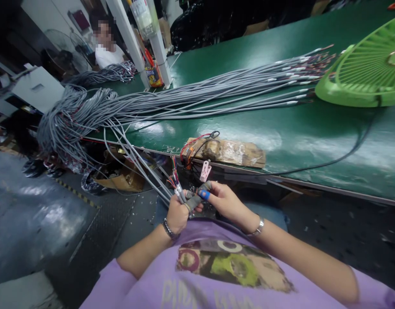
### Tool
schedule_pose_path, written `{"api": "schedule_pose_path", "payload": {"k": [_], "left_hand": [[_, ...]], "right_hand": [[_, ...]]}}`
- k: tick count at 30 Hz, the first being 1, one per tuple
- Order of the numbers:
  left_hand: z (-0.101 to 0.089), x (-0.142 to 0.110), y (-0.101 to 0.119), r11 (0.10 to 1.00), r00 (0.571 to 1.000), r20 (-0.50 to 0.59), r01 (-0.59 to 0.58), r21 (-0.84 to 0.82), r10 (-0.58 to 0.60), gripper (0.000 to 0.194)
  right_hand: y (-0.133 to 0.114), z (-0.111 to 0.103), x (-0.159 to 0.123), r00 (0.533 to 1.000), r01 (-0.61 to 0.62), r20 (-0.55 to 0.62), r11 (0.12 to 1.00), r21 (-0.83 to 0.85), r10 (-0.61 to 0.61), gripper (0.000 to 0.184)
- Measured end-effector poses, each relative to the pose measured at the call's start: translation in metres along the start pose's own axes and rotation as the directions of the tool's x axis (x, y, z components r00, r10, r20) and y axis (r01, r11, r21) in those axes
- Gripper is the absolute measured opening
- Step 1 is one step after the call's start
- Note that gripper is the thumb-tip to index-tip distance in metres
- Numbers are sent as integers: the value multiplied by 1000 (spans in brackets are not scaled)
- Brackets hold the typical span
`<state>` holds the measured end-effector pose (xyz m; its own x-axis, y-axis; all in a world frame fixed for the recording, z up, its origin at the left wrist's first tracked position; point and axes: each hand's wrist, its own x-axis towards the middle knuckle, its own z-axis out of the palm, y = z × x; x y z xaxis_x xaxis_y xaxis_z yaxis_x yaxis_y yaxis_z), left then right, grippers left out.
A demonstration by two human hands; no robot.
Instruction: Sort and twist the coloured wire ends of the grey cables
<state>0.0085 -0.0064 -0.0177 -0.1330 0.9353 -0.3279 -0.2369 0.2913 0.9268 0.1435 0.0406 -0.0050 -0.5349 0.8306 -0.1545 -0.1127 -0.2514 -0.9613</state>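
Just in front of my body, my left hand is closed round several grey cables. Their stripped ends, with thin coloured wires, stick up above the fist. My right hand is close beside it, its fingers pinched together at the cable ends; what they grip is too small to make out. Grey and blue coverings wrap some of the fingers. A pink clip hangs at the bench edge just above my hands.
A long bundle of grey cables lies along the green bench. A wooden block with wires sits at the near edge. At right stands a green fan. A cardboard box is below; a person is behind.
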Motion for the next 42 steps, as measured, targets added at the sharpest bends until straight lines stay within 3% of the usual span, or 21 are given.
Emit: {"api": "schedule_pose_path", "payload": {"k": [11,26,31,33,37,42], "left_hand": [[3,-4,1,998,988,-144,-62,6,63,39],[9,-6,15,992,966,-230,-126,-22,118,41],[11,-10,25,991,970,-220,-119,-69,101,44],[13,-10,27,991,975,-195,-118,-64,103,43],[18,-5,23,986,978,-145,-160,-44,152,41],[22,5,14,978,973,-100,-208,9,208,38]], "right_hand": [[10,0,4,997,-18,-71,1000,13,19,42],[14,-3,0,994,-28,-101,995,100,38,45],[14,-12,4,984,-3,-171,960,280,53,45],[9,-13,11,988,-25,-137,941,336,75,48],[-1,-12,26,997,15,-73,971,239,2,56],[-4,-10,31,941,176,-288,983,-44,-181,58]]}}
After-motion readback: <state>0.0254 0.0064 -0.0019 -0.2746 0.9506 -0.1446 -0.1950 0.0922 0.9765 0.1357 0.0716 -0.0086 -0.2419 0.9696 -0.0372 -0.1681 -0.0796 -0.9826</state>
